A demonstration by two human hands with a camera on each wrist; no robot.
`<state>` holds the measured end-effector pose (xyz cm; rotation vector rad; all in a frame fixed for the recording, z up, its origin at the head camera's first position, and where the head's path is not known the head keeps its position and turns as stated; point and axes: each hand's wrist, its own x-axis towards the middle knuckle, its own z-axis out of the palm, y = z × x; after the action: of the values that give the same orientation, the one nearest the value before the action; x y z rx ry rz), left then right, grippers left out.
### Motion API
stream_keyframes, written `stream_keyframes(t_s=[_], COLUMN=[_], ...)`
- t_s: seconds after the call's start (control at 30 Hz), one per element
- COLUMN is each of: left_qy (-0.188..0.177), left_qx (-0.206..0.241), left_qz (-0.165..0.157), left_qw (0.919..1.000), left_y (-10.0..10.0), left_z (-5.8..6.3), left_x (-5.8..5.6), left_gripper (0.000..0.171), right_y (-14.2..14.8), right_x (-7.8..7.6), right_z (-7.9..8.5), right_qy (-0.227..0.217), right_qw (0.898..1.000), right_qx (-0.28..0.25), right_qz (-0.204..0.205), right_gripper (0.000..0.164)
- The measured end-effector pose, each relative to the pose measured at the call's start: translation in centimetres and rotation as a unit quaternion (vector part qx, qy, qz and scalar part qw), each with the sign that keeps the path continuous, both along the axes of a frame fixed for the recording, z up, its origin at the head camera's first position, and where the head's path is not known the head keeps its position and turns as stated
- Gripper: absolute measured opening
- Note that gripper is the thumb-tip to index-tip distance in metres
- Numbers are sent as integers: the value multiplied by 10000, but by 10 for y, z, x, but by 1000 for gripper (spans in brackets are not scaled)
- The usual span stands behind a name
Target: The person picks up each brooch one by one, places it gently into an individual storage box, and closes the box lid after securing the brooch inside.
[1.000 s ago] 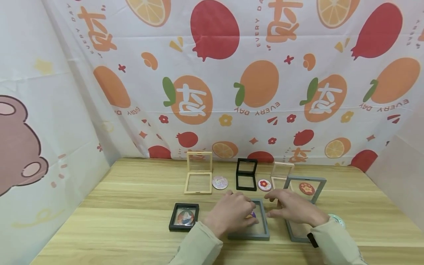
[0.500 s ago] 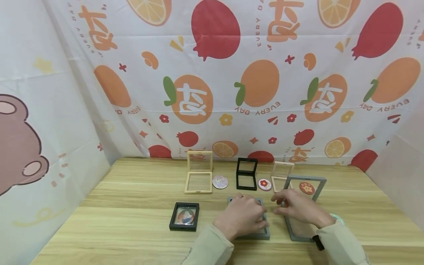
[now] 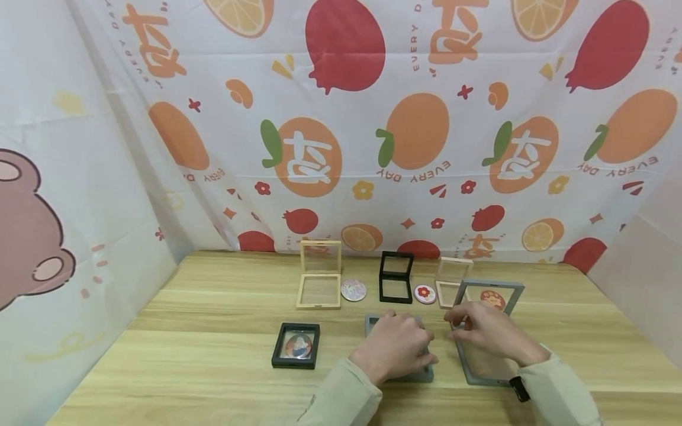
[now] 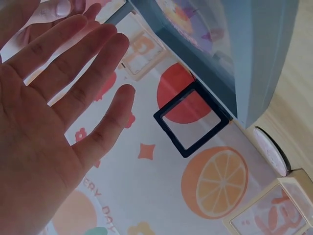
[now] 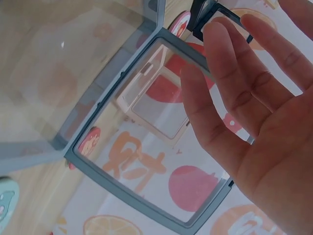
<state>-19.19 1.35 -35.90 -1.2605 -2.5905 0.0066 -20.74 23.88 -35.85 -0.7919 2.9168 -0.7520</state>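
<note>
My left hand (image 3: 395, 348) hovers with loosely extended fingers over a grey display frame (image 3: 424, 375) lying on the table. In the left wrist view that frame encloses a purple round badge (image 4: 182, 22) behind clear film, apart from the fingers. My right hand (image 3: 492, 334) is beside a second grey display frame (image 3: 469, 374), which stands hinged open with its lid raised. Its fingers are gently bent with nothing between them; contact with the frame's left edge is unclear. A red round badge (image 3: 492, 299) shows through the raised lid.
At the back stand opened frames: yellow (image 3: 318, 306), black (image 3: 396, 300) and pale pink (image 3: 455, 260). Between them lie a lilac badge (image 3: 354, 290) and a red-flower badge (image 3: 424, 294). A black frame (image 3: 296, 362) with a badge lies left. A teal badge (image 5: 7, 203) is near the open grey frame.
My left hand has shifted right across the closed grey frame, covering its purple badge in the head view. My right hand has drawn right, towards the open grey frame.
</note>
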Motion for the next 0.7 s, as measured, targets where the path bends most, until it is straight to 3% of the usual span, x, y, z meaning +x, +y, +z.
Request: stream_keyframes(t_s=[0.27,0.43,0.7], left_qy=[-29,87,138], left_qx=[-68,-72,-75], left_qz=[-52,-67,4], left_qw=[10000,9999,9999], left_y=[5,9,15], left_z=[3,4,5], left_x=[0,1,1], left_gripper=[25,26,28], right_y=[12,22,33], right_x=[1,4,7], right_z=[1,-1,-4], right_qy=[53,262,184], right_qw=[9998,9994,9992], right_qx=[-164,-197,-184], right_qz=[74,-75,-301], right_gripper=[21,21,21])
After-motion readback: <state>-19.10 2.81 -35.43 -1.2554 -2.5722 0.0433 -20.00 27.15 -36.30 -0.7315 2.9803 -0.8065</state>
